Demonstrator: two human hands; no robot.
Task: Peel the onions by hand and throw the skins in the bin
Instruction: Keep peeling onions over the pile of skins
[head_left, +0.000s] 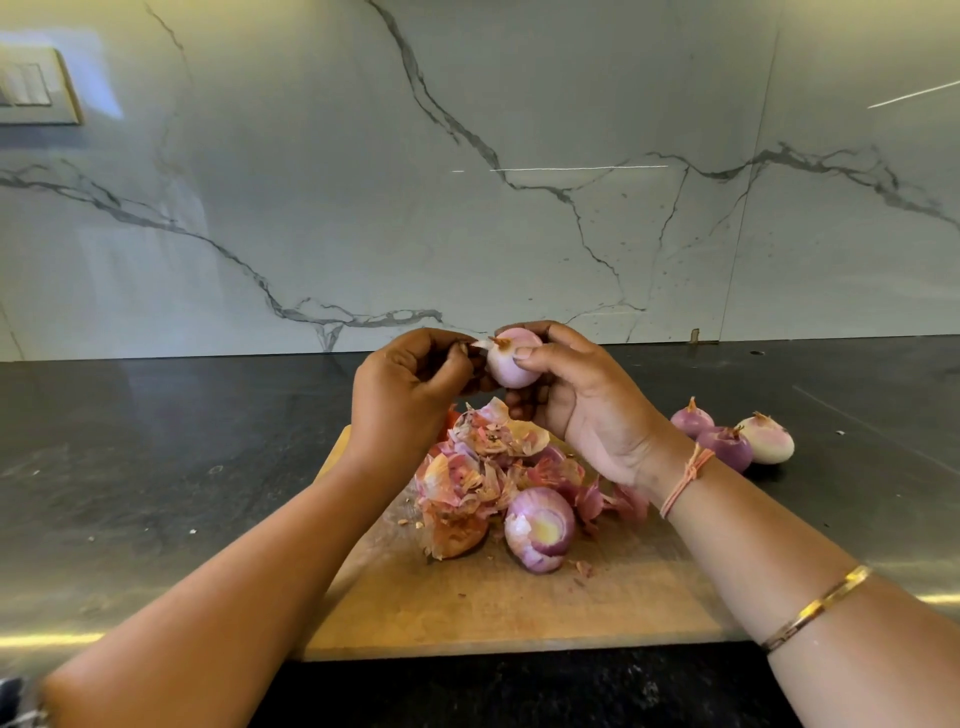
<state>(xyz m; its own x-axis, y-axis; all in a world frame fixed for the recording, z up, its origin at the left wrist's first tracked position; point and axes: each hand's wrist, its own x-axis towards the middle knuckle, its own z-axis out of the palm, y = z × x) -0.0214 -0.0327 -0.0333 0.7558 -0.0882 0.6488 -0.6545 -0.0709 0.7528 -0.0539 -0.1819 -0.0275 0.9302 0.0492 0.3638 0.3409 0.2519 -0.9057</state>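
Red onion (511, 366), nearly bare, is held up above the wooden chopping board (467, 613), cupped in the curled fingers of the right hand (587, 410). The left hand (405, 389) pinches a last pale skin strip (480, 344) at its tip. The strip should probably be drawn down toward the root in one steady tear, with the right hand turning the bulb. Below lies a heap of skins (478, 467) beside a peeled onion (540, 527). Three more onions (727, 447) rest on the dark tabletop (156, 467). No bin shows.
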